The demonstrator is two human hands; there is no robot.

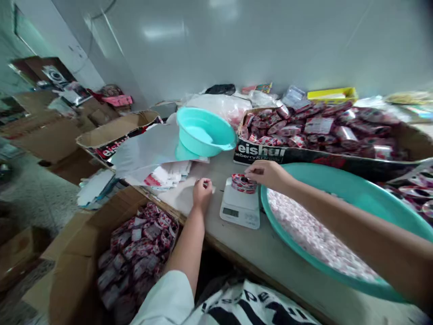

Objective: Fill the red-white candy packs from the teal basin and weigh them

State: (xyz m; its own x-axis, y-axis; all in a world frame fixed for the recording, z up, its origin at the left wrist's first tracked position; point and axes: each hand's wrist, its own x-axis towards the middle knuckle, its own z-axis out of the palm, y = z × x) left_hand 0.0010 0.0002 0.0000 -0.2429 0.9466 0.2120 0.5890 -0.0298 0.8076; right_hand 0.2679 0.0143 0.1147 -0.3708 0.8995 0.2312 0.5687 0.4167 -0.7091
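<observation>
A small red-and-white patterned open packet stands on a white digital kitchen scale. My right hand is at the packet's right edge, its fingers pinched together; whatever is between the fingertips is too small to make out. My left hand rests on the table left of the scale, fingers curled closed, and the inside of the hand is hidden. Under my right forearm lies a large teal basin holding many small pinkish-white wrapped pieces.
Behind the basin, a long printed carton is heaped with red packets. A turquoise tub sits at the back beside flat printed cards. Below the table's left edge, a deep cardboard box contains more packets. A wall rises behind.
</observation>
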